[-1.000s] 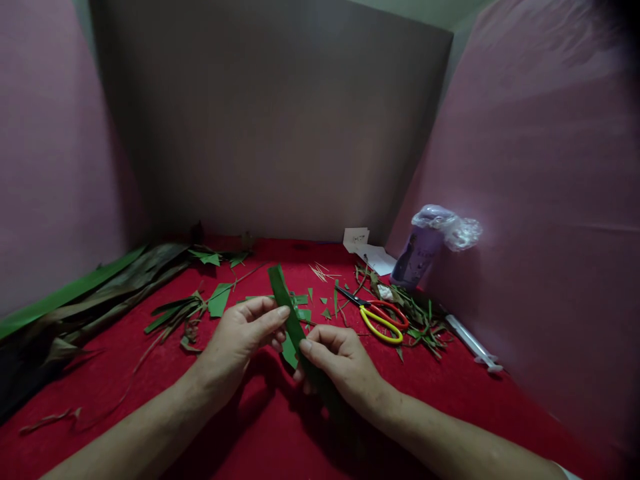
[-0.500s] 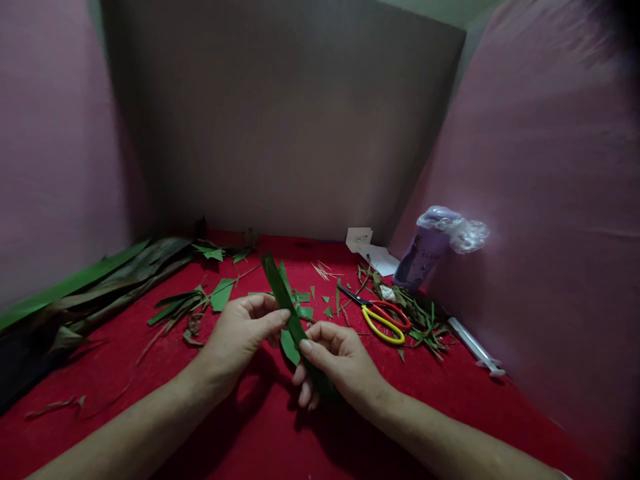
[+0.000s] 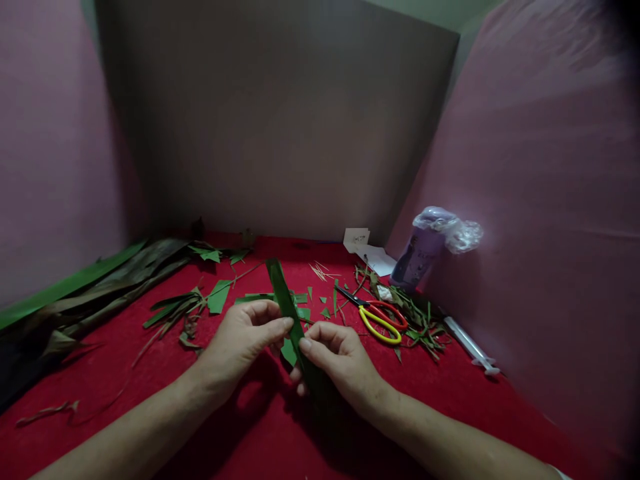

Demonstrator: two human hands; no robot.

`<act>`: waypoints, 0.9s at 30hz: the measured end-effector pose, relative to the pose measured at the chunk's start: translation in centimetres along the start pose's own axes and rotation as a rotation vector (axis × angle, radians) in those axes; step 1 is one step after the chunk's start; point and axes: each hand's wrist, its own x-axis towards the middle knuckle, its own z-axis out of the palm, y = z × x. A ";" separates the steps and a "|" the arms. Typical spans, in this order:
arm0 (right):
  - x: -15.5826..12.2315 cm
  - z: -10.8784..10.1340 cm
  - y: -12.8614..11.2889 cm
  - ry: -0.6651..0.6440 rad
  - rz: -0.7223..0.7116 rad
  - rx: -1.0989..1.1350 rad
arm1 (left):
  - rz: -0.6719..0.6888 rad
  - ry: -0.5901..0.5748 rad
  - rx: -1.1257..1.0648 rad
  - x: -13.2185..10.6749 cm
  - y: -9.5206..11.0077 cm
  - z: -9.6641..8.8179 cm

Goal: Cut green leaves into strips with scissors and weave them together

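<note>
A long, dark green leaf strip [image 3: 284, 293] slants between my hands over the red cloth [image 3: 240, 427]. My left hand [image 3: 245, 337] pinches its left edge between thumb and fingers. Lower down on the same strip, my right hand [image 3: 337, 357] grips it with the thumb on top and the fingers partly hidden beneath. A lighter green leaf piece [image 3: 289, 352] shows just behind the strip, between the two hands; whether it is held too, I cannot tell. Scissors [image 3: 383, 321] with one red and one yellow handle lie open-bladed to the right of my right hand.
Dried stems and leaf scraps [image 3: 425, 327] lie beside a purple container [image 3: 420, 253] topped with clear plastic. A syringe [image 3: 470, 347] rests at the right wall. Toothpicks [image 3: 324, 271] and white papers [image 3: 375, 259] are farther back. Long banana-like leaves [image 3: 115, 277] stretch along the left.
The leaf strip has turned a little more upright, and less of the lighter leaf shows behind it. Both hands keep their grip. The whole view has shifted slightly.
</note>
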 end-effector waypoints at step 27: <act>0.5 -0.4 -0.5 0.095 0.036 0.100 | 0.634 -0.118 0.585 -1.1 -0.2 0.6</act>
